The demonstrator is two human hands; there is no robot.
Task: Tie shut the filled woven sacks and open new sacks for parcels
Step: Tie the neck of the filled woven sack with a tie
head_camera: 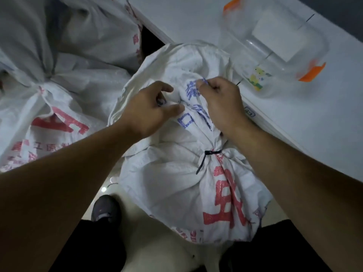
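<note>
A filled white woven sack [176,185] with red print stands in front of me, its neck cinched by a black cable tie [206,157]. Above the tie the loose top flap [188,61] spreads out, with blue handwriting on it. My right hand [222,103] pinches that flap near the writing, fingers curled into the cloth. My left hand [151,108] grips the flap's left fold, with a small dark object half hidden under its fingers.
Two more tied white sacks, a near one [49,107] and a far one [78,30], lie at the left. A white table [314,118] runs along the right, holding a clear plastic box [275,46] with orange clips. My dark shoe [106,209] stands on the pale floor below.
</note>
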